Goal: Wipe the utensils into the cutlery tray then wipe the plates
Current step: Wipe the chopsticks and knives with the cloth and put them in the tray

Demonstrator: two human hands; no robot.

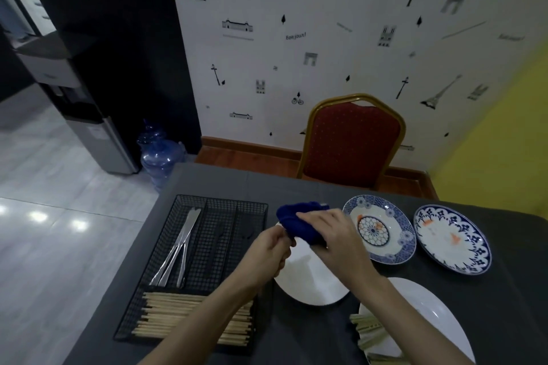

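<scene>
Cutlery tray (166, 249) sits at lower left of the frame on the dark tabletop (296, 187), with knives (178, 249) and chopsticks (189, 317) inside. At center, left hand (268, 252) fingers are curled, pinching something hidden; right hand (332, 234) grips a blue cloth (299, 222) above a white plate (308, 278). Two patterned plates (379, 230) lie right.

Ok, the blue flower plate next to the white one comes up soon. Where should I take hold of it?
Take the blue flower plate by its near rim, coming in from the front edge of the table. It lies flat, so only the raised rim gives the fingers a lip to get under. The right side is tighter, since a second patterned plate sits close there.
</scene>
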